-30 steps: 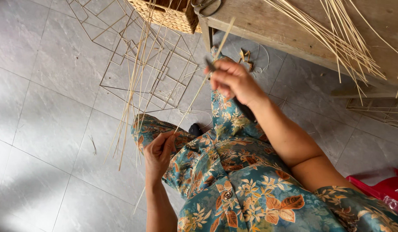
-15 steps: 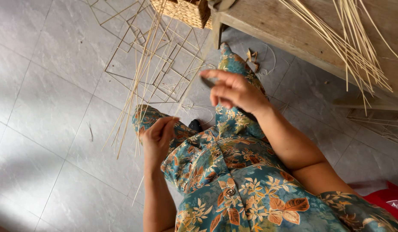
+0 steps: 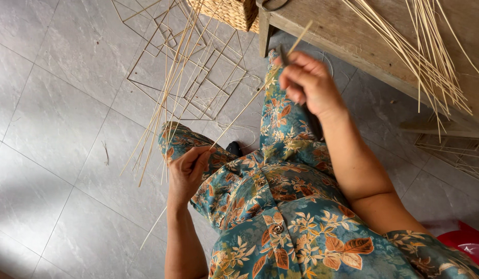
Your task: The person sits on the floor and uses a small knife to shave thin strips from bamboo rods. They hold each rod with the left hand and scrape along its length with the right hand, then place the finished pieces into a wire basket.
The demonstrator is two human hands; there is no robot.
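Observation:
My left hand point(image 3: 187, 171) rests on my left knee and grips a thin pale bamboo strip point(image 3: 238, 114) that slants up to the right. My right hand point(image 3: 309, 82) is closed over the strip's upper part, holding a small dark-handled blade point(image 3: 284, 55) against it. The strip's tip pokes out above my right fingers, near the wooden table's edge. A loose bunch of long thin strips point(image 3: 164, 93) leans over my left knee towards the floor. I wear a teal dress with a floral print point(image 3: 280, 206).
Several wire frames point(image 3: 198, 72) lie on the grey tiled floor. A woven basket point(image 3: 226, 11) stands at the top. A wooden table point(image 3: 363, 36) holds more thin strips point(image 3: 425, 51). Further wire frames point(image 3: 456, 150) lie at right, a red object point(image 3: 464, 243) bottom right.
My right hand has moved up along the strip towards the table edge. My left hand has stayed on the knee, gripping the strip's lower part.

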